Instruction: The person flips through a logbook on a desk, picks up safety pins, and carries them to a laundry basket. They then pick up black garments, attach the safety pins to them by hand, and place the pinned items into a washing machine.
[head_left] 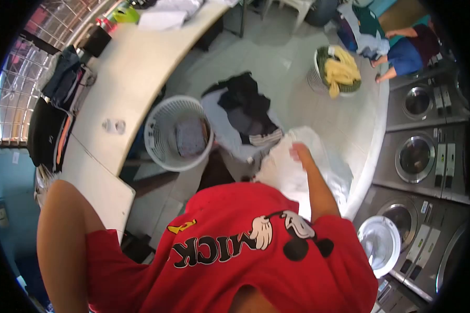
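My right hand [299, 152] reaches over a large white cloth or sack [282, 169], its fingers loosely extended and nothing visible in them; whether they touch it is unclear. Beside the sack, dark clothes [244, 104] lie on a light blue-grey cloth [222, 125]. Left of that pile stands a white laundry basket [156, 133] with a folded bluish item [191, 138] inside. My left arm is bent at the lower left, and my left hand is out of view.
A long pale table [107, 94] curves along the left, with stacked clothes [49, 130] at its edge. Another basket [314, 78] holds yellow cloth [341, 68]. Front-loading machines [415, 156] line the right, near a white bucket [379, 245]. A person [404, 55] is at the upper right.
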Demonstrator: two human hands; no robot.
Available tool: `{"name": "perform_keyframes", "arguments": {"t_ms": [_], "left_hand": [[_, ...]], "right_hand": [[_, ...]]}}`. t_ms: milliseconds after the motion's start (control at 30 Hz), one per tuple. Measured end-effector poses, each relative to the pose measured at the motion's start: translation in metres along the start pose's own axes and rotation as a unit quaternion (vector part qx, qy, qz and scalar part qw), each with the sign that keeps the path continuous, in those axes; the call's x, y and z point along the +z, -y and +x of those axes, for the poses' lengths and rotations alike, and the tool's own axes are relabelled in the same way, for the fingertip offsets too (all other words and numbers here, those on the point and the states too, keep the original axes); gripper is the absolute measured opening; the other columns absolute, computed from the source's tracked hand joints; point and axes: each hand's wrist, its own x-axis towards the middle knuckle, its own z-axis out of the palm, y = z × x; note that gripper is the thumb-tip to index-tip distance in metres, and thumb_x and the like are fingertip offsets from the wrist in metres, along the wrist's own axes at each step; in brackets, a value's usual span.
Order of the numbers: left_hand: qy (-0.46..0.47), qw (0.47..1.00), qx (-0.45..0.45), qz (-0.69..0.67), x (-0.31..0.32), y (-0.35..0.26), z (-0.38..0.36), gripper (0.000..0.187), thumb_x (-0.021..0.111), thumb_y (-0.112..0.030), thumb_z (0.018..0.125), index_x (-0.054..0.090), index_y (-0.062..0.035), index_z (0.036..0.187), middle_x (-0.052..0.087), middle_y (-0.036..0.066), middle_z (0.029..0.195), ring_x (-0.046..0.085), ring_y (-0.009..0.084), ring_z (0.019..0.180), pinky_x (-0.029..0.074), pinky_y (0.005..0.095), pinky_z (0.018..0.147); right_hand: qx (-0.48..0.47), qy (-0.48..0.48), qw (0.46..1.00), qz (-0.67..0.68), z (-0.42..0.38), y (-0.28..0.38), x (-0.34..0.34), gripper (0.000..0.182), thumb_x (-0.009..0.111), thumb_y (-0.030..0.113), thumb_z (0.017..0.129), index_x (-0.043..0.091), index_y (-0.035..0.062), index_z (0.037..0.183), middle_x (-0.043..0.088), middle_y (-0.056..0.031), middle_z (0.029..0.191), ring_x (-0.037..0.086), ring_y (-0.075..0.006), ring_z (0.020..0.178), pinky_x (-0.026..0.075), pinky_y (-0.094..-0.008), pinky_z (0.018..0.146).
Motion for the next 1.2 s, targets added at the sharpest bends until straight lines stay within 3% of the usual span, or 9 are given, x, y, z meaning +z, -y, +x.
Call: {"name": "perform_keyframes", "arguments": {"t_ms": [200, 300, 433, 467, 567, 633, 967, 1133, 1200], "left_hand": [[-0.021, 1.0, -0.004, -0.001, -0.105, 0.013, -0.08, 0.051, 0.048, -0.033, 0.083, 0.038, -0.0008, 0.122, 0.05, 0.009, 0.102, 0.048, 0.0146, 0.088, 0.037, 0.0262, 0.077], [-0.173, 0.983, -0.061, 0.0, -0.15, 0.056, -0.147, 0.051, 0.048, -0.033, 0.083, 0.038, -0.0006, 0.122, 0.05, 0.009, 0.102, 0.048, 0.0145, 0.088, 0.037, 0.0261, 0.077], [-0.465, 0.787, -0.393, 0.103, -0.187, 0.174, -0.23, 0.048, 0.051, -0.022, 0.083, 0.036, -0.0007, 0.123, 0.049, 0.01, 0.105, 0.047, 0.0165, 0.089, 0.039, 0.0285, 0.078], [-0.492, 0.719, -0.465, 0.159, -0.177, 0.236, -0.318, 0.052, 0.053, -0.024, 0.081, 0.034, -0.0018, 0.125, 0.048, 0.014, 0.112, 0.048, 0.02, 0.097, 0.038, 0.0302, 0.085], [-0.273, 0.505, -0.739, 0.352, -0.125, 0.291, -0.401, 0.077, 0.064, -0.032, 0.072, 0.023, -0.0047, 0.132, 0.019, 0.022, 0.137, 0.02, 0.0314, 0.127, 0.025, 0.0449, 0.099], [-0.234, 0.47, -0.779, 0.343, -0.093, 0.309, -0.423, 0.088, 0.067, -0.035, 0.067, 0.017, -0.0059, 0.134, 0.004, 0.022, 0.14, 0.007, 0.0364, 0.13, 0.017, 0.0559, 0.098], [-0.206, 0.495, -0.752, 0.384, -0.089, 0.321, -0.397, 0.094, 0.071, -0.031, 0.059, 0.019, -0.0083, 0.134, 0.003, 0.019, 0.141, 0.005, 0.0431, 0.128, 0.022, 0.0597, 0.094], [-0.24, 0.461, -0.762, 0.387, -0.089, 0.321, -0.39, 0.087, 0.07, -0.025, 0.059, 0.025, -0.0077, 0.132, 0.008, 0.019, 0.14, 0.011, 0.0431, 0.127, 0.029, 0.0586, 0.091], [-0.261, 0.447, -0.762, 0.389, -0.088, 0.33, -0.383, 0.086, 0.069, -0.024, 0.058, 0.027, -0.0068, 0.131, 0.009, 0.019, 0.14, 0.013, 0.0436, 0.126, 0.032, 0.0582, 0.089]], "right_hand": [[0.187, -0.061, 0.979, 0.045, 0.004, -0.086, -0.009, 0.03, 0.045, 0.037, 0.081, 0.05, 0.014, 0.1, 0.06, -0.0081, 0.09, 0.056, -0.0201, 0.074, 0.045, -0.0365, 0.064], [0.173, -0.13, 0.967, 0.137, -0.044, -0.082, 0.021, 0.027, 0.045, 0.035, 0.081, 0.047, 0.0165, 0.101, 0.06, -0.0089, 0.092, 0.057, -0.022, 0.078, 0.045, -0.0357, 0.064], [0.233, -0.111, 0.959, 0.118, -0.066, -0.067, 0.036, 0.031, 0.049, 0.029, 0.079, 0.045, 0.0148, 0.106, 0.057, -0.013, 0.099, 0.056, -0.0272, 0.082, 0.045, -0.0385, 0.069], [0.234, -0.107, 0.96, 0.109, -0.065, -0.063, 0.035, 0.031, 0.049, 0.029, 0.079, 0.045, 0.0148, 0.106, 0.057, -0.013, 0.099, 0.056, -0.0272, 0.082, 0.045, -0.0385, 0.069], [0.217, -0.173, 0.94, 0.198, -0.05, -0.049, 0.029, 0.033, 0.05, 0.03, 0.081, 0.043, 0.015, 0.11, 0.057, -0.0117, 0.097, 0.056, -0.0248, 0.082, 0.044, -0.0378, 0.067], [0.173, -0.154, 0.957, 0.175, -0.03, -0.025, 0.02, 0.033, 0.051, 0.029, 0.08, 0.043, 0.016, 0.11, 0.057, -0.0104, 0.098, 0.055, -0.0236, 0.081, 0.044, -0.0356, 0.066], [0.112, -0.08, 0.99, -0.026, 0.058, 0.089, 0.035, 0.034, 0.048, 0.019, 0.076, 0.043, 0.0124, 0.11, 0.056, -0.0095, 0.096, 0.054, -0.0227, 0.081, 0.042, -0.0366, 0.068], [0.17, -0.023, 0.984, -0.052, 0.112, 0.025, 0.0, 0.031, 0.049, 0.019, 0.076, 0.046, 0.0089, 0.105, 0.055, -0.0101, 0.095, 0.053, -0.0226, 0.08, 0.044, -0.0354, 0.065], [0.17, 0.104, 0.98, -0.029, 0.161, -0.013, -0.03, 0.025, 0.05, 0.019, 0.075, 0.048, 0.0066, 0.097, 0.055, -0.0094, 0.085, 0.054, -0.0236, 0.073, 0.045, -0.0316, 0.061]]}}
